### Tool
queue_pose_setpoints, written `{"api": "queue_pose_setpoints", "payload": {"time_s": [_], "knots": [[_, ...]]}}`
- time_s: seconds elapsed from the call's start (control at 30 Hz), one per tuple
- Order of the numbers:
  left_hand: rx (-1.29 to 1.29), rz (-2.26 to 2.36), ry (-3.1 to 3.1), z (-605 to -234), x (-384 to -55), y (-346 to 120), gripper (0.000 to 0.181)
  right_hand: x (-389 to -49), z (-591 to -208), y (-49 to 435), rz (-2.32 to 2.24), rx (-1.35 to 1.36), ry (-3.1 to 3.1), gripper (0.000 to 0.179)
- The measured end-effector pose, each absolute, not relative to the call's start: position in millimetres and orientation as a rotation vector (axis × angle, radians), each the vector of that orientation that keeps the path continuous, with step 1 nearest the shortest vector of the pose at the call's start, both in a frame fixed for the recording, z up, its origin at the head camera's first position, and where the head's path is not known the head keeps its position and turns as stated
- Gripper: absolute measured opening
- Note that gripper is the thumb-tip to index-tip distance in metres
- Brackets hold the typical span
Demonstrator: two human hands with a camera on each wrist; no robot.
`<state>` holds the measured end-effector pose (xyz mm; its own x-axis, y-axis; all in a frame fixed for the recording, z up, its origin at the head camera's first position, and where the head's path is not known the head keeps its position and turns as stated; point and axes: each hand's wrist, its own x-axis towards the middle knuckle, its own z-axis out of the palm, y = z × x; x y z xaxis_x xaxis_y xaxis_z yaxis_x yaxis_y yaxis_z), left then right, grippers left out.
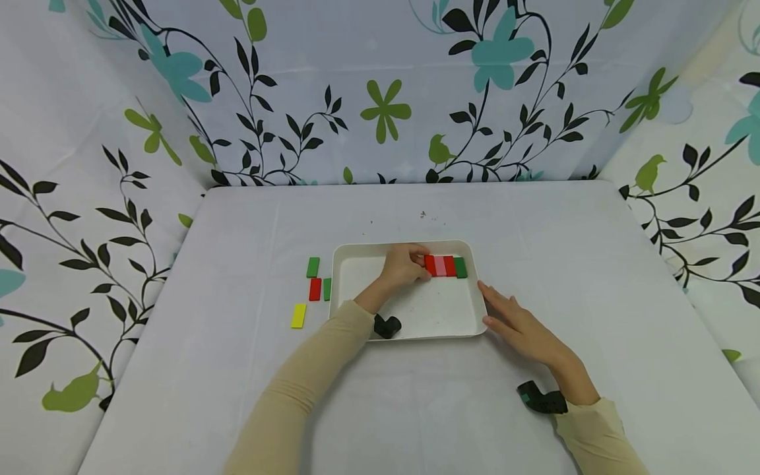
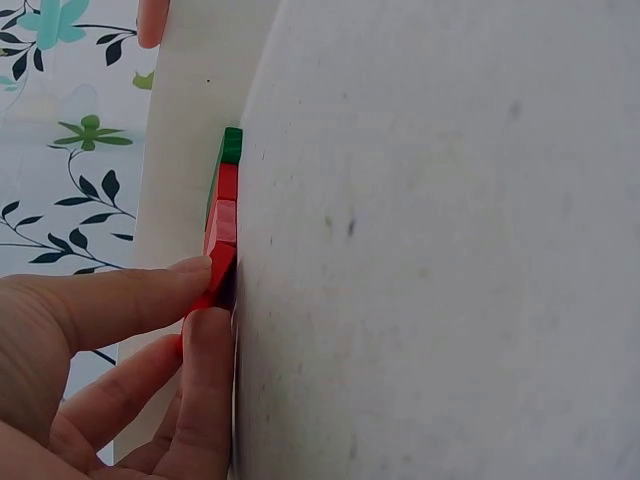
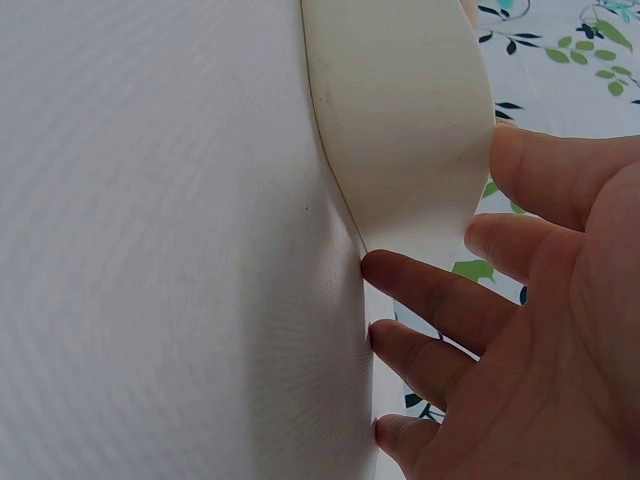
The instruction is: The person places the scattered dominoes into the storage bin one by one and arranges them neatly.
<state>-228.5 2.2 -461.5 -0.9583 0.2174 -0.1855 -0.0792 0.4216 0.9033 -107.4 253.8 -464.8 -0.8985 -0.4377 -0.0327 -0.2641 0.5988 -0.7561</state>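
My left hand [image 1: 402,267] reaches into a shallow white tray [image 1: 442,313] and pinches a red block [image 2: 223,270] between thumb and fingers. That block is at the left end of a short row along the tray's far side, slightly tilted in the left wrist view. To its right come a pink block [image 1: 440,266], another red block [image 1: 450,266] and a green block [image 1: 460,267]. My right hand [image 1: 525,330], fingers extended and spread, rests its fingertips against the tray's right wall, as the right wrist view [image 3: 430,120] also shows.
Left of the tray lie loose blocks: a green one [image 1: 313,267], a red one [image 1: 315,289], a second green one [image 1: 327,289] against the tray's edge, and a yellow one [image 1: 299,316]. Small dark specks [image 1: 423,214] dot the white tabletop [image 1: 249,396] behind the tray.
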Motion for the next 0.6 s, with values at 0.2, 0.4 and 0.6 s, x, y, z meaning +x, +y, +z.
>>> {"api": "queue_pose_setpoints", "payload": {"time_s": [0.2,0.4,0.6], "knots": [[0.124,1.514,2.425,-460.7,-228.4,2.5,0.045,-106.5,-463.2,253.7,-1.186,-0.564,2.6,0.067],[0.107,1.49,2.428,-459.6,-227.7,2.3,0.046,-106.5,-464.1,253.5,-1.187,-0.569,2.605,0.067],[0.117,1.491,2.426,-460.5,-227.8,2.8,0.046,-107.1,-465.7,253.7,-1.184,-0.581,2.611,0.066]]}}
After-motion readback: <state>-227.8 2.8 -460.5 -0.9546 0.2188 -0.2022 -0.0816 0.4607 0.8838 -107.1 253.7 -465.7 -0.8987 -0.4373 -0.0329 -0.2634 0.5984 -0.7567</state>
